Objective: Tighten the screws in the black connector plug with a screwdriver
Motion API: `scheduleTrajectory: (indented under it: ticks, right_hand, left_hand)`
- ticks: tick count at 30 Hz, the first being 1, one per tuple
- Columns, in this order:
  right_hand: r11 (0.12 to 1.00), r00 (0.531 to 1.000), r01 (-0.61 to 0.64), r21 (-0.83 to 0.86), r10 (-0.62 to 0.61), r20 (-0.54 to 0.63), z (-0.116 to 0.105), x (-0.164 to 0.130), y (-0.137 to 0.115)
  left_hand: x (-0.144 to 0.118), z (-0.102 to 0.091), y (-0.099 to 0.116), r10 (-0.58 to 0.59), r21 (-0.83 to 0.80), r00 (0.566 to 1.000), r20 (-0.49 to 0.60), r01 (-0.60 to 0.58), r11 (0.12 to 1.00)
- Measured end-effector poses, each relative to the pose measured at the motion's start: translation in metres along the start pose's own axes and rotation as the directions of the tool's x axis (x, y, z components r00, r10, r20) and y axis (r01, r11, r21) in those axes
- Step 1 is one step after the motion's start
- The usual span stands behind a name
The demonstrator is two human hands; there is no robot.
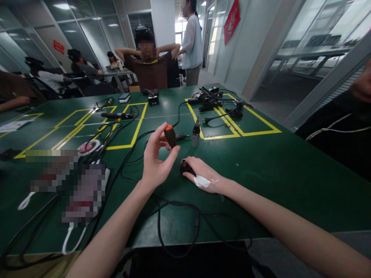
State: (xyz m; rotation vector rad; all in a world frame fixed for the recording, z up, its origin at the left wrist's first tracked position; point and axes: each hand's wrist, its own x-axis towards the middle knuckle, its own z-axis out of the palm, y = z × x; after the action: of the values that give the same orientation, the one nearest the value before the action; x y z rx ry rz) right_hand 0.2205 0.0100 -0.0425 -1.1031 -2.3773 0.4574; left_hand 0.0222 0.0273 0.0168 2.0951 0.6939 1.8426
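My left hand (pixel 156 160) is closed around a screwdriver (pixel 171 137) with a dark handle and an orange end. Its thin shaft points down beside a small black cylindrical part (pixel 183 166) with a metallic ring on top. Whether the tip touches that part, I cannot tell. My right hand (pixel 205 173), with white tape on it, rests on the table with its fingers closed on the black part. Just beyond my hands, a black cone-tipped piece with a shiny collar (pixel 196 133) stands upright. Left of it lies a dark slim piece with a pointed metal tip (pixel 182 136).
Black cables (pixel 174 202) loop across the green table (pixel 261 181) in front of me. Two blurred-out devices (pixel 85 193) lie at left. A heap of cables and plugs (pixel 210 98) sits farther back. A person (pixel 152 65) sits opposite; another (pixel 193 42) stands behind.
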Motion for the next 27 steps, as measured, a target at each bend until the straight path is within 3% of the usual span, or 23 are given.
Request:
scheduleTrajectory:
  ticks: [7,15,22,27]
  right_hand:
    - [1.000,1.000,-0.015,-0.004,0.015,0.022,-0.0052,-0.0002,-0.0038]
    - [0.999,0.999,-0.023,-0.027,0.024,0.027,-0.0028,0.0013,-0.0037]
    - [1.000,1.000,-0.008,-0.018,0.008,-0.003,0.0003,0.0001,-0.0002]
    - [1.000,1.000,-0.007,-0.013,0.006,-0.003,0.0005,0.0001,0.0002]
  left_hand:
    - [-0.0013,-0.0024,0.0033,-0.010,-0.059,0.998,0.060,0.013,0.998]
    - [-0.0011,0.0009,-0.0001,-0.001,0.027,0.999,-0.042,0.002,1.000]
    - [-0.0017,-0.0011,0.0029,-0.025,-0.036,0.999,0.038,0.026,0.999]
    - [-0.0011,-0.0006,0.0028,-0.004,-0.002,1.000,0.024,0.004,1.000]
